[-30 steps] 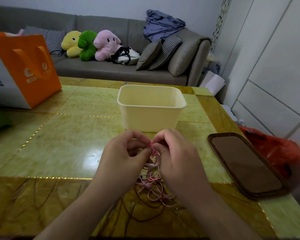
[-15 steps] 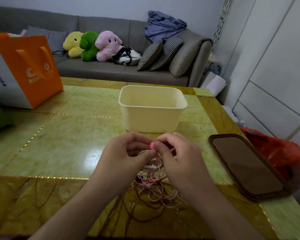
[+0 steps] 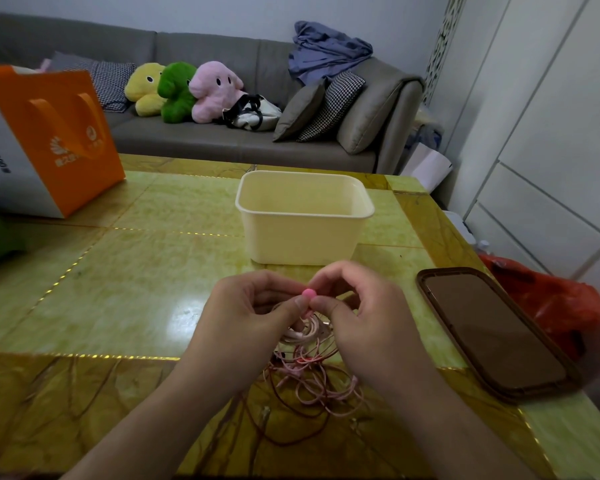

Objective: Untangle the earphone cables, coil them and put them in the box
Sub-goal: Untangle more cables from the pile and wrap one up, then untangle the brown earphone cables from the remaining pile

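from my remote seat, the sofa point(image 3: 201, 133) filled the far side at twelve o'clock, its left end cut off by the frame. the table point(image 3: 136, 271) came next, its near edge lost under my forearms, its right edge running beside the brown lid point(image 3: 489, 334) at three o'clock; bare tabletop lay open toward nine o'clock. the orange bag point(image 3: 49, 133) at ten o'clock was clipped at the left border. the cream box point(image 3: 302, 220) stood just beyond my hands, uncovered, its floor hidden by the near wall. my left hand point(image 3: 246, 317) and right hand point(image 3: 364, 320) met at centre, both with fingers curled, pinching a pink earbud point(image 3: 308, 293) between the fingertips. the earphone cables point(image 3: 309, 372), pink and dark red, hung from the pinch into a loose tangle on the table at six o'clock; i could not tell which strands crossed where.
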Tool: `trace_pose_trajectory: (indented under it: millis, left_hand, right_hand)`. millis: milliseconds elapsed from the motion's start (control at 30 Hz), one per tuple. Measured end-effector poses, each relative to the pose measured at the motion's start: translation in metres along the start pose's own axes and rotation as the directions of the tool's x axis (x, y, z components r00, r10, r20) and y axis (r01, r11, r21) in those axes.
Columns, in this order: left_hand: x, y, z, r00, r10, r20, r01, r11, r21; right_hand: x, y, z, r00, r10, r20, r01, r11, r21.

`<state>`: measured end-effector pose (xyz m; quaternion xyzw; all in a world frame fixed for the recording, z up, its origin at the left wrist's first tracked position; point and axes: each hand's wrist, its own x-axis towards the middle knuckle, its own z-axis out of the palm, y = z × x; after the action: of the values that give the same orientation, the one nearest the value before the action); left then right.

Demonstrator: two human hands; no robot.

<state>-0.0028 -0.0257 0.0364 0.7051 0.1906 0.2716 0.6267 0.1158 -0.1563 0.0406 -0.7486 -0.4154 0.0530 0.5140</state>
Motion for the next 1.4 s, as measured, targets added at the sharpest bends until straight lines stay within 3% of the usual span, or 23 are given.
trace_pose_trajectory:
  millis: [100, 300, 433, 600, 667, 767, 1067, 1267, 1400]
  left_hand:
    - [0.002, -0.001, 0.003, 1.0, 0.022, -0.018, -0.022, 1.0, 0.01]
    - [0.012, 0.005, 0.006, 0.996, 0.033, 0.088, -0.036, 0.999, 0.035]
    - [0.042, 0.009, -0.003, 1.0, 0.027, 0.008, -0.028, 0.971, 0.237]
    - [0.093, 0.008, -0.011, 0.996, -0.027, -0.088, 0.077, 0.771, 0.633]
    - [0.102, 0.004, -0.012, 0.991, -0.055, -0.121, 0.123, 0.72, 0.683]
    - [0.101, -0.002, -0.011, 0.988, -0.018, -0.156, 0.12, 0.729, 0.674]
    - [0.052, -0.017, -0.009, 0.979, -0.013, -0.203, 0.128, 0.813, 0.568]
    - [0.037, -0.014, -0.012, 0.976, 0.03, -0.216, 0.095, 0.832, 0.546]
    - [0.038, -0.015, -0.013, 0.976, 0.032, -0.215, 0.088, 0.847, 0.524]
  right_hand:
    - [0.001, 0.0, -0.001, 0.99, 0.133, 0.05, -0.138, 0.983, 0.119]
    - [0.005, -0.007, -0.008, 0.977, 0.211, -0.02, -0.198, 0.942, 0.271]
    - [0.011, -0.012, -0.013, 0.873, 0.485, 0.056, -0.395, 0.633, 0.665]
    - [0.015, -0.002, -0.02, 0.79, 0.569, 0.227, -0.527, 0.443, 0.725]
    - [0.017, 0.002, -0.022, 0.743, 0.59, 0.317, -0.59, 0.352, 0.727]
    - [0.021, 0.006, -0.023, 0.731, 0.562, 0.386, -0.607, 0.277, 0.745]
    - [0.023, -0.012, -0.039, 0.822, 0.465, 0.328, -0.463, 0.21, 0.861]
    - [0.048, -0.025, -0.042, 0.872, 0.432, 0.23, -0.392, 0.335, 0.857]
    - [0.078, -0.027, -0.023, 0.857, 0.47, 0.214, -0.451, 0.48, 0.753]
